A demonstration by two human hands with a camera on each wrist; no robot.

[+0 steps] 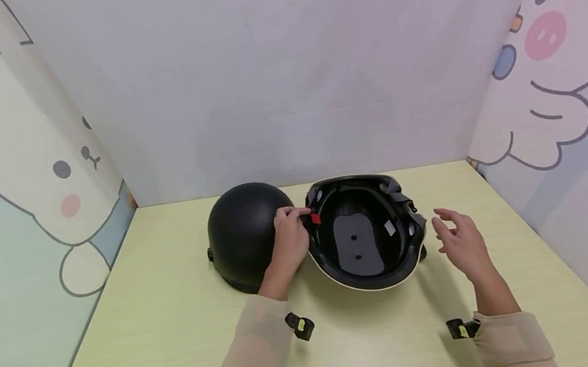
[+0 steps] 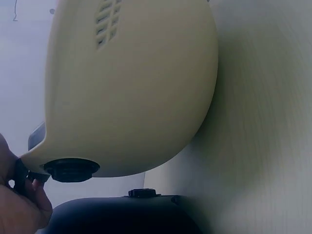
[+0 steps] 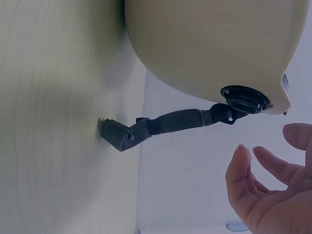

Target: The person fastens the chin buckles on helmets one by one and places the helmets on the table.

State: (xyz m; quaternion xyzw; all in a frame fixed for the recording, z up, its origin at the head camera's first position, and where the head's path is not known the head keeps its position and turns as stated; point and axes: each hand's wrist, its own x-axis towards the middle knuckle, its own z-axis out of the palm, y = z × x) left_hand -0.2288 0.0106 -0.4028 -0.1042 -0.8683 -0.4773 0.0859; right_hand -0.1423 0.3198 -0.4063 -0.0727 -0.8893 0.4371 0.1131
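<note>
An upturned helmet (image 1: pixel 356 231) with a cream shell (image 2: pixel 141 97) and a black padded inside lies on the table, its opening facing the head camera. At its left rim my left hand (image 1: pixel 291 234) pinches a black strap (image 2: pixel 22 176) beside a red buckle piece (image 1: pixel 316 218). To the helmet's right, my right hand (image 1: pixel 459 241) hovers apart from it, fingers loosely bent and holding nothing. From a round black knob (image 3: pixel 245 99) on the shell's side, a black jointed arm (image 3: pixel 178 121) with a ribbed end reaches down to the table, below the right hand's fingers (image 3: pixel 239 170).
A matte black helmet (image 1: pixel 247 235) sits dome up just left of the cream one, partly behind my left forearm. The pale yellow table (image 1: pixel 139 333) meets a plain curtain (image 1: pixel 279 84) at the back, with cartoon-printed panels on both sides.
</note>
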